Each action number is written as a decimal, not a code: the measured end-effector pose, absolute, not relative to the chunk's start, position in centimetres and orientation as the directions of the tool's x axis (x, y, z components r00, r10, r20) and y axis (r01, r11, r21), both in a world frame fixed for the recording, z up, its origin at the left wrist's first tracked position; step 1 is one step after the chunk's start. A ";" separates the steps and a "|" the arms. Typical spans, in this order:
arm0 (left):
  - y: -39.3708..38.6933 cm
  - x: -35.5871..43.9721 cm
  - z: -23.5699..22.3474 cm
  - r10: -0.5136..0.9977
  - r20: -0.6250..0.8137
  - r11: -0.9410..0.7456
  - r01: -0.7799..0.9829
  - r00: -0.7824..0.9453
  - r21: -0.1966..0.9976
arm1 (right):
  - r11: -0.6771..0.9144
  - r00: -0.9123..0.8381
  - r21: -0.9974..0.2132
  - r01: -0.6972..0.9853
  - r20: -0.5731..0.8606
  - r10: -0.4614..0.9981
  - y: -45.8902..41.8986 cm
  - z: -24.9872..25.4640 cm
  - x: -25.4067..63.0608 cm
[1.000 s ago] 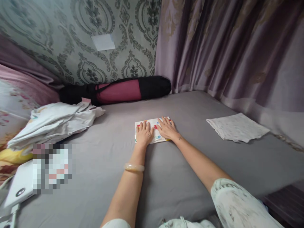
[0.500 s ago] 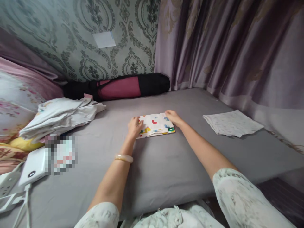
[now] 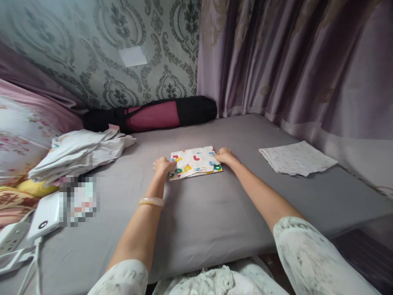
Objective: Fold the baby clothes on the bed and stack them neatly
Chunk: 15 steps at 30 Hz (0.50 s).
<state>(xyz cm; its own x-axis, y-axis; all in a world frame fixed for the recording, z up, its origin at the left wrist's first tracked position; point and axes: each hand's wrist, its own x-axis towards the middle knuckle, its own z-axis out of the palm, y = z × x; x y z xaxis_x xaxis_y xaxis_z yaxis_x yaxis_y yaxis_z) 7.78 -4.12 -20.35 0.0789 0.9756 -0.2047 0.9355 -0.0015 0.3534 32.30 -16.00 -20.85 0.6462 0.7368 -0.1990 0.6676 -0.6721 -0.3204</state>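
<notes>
Folded cloth: one oblong of white fabric printed in red, blue, yellow and green (image 3: 196, 159); several flat layers, the near edges uneven; it lies between the hands, mid-bed
Hands: two, both bare; left hand (image 3: 163, 165) at the cloth's left edge, thumb reaching onto it, fingers bent; right hand (image 3: 225, 156) at its right edge, thumb side touching it, fingers curled inward
Grip: contact at both edges; whether either hand pinches the layers or merely presses them, I cannot make out
Bangle: one smooth, pale, rounded ring (image 3: 151, 201) around the left wrist
Bed: one, under a smooth matte grey sheet (image 3: 215, 221) with faint creases
Speckled cloth: one thin, pale, flat-folded piece (image 3: 297, 158), its near edge wavy; well apart, beyond the right hand
Rumpled heap: one soft pile of white fabric (image 3: 82, 151) at the left; the number of pieces in it is unclear
Long bag: one black and maroon fabric tube (image 3: 153, 114), rounded at its right end, lying along the wall
Electrics: one white, glossy, rounded-corner block with a dark round display (image 3: 46, 215); one white plastic socket strip (image 3: 12, 237) beside it
Curtain: shiny purple fabric in deep vertical folds (image 3: 276, 61), right of the wall
Wall: patterned grey-green wallpaper (image 3: 76, 61); one white rectangle (image 3: 133, 56) on it
</notes>
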 end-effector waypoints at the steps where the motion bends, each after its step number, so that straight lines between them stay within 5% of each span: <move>1: -4.1 7.8 -20.3 0.975 -0.212 0.015 0.932 0.066 0.361 | -0.674 0.645 -0.322 0.665 -0.206 0.736 -16.0 -20.8 32.2; 5: -4.1 7.8 -20.2 0.973 -0.223 0.037 0.900 0.067 0.434 | -0.670 0.643 -0.378 0.639 -0.216 0.735 -16.0 -20.7 31.9; 10: -4.0 7.2 -20.2 0.960 -0.231 0.039 0.745 0.157 0.666 | -0.637 0.624 -0.496 0.590 -0.221 0.750 -16.1 -20.5 31.5; 15: -3.4 6.3 -20.4 0.909 -0.385 0.197 0.649 0.161 0.735 | -0.613 0.613 -0.595 0.520 -0.240 0.753 -16.4 -20.2 31.7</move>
<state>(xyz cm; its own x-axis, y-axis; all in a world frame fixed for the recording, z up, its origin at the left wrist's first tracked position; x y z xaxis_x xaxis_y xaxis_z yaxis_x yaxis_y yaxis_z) 6.29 -3.40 -20.36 0.1611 0.9086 -0.3854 0.6493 0.1965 0.7347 31.72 -16.41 -20.23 0.6130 0.7527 -0.2401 0.5197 -0.6131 -0.5951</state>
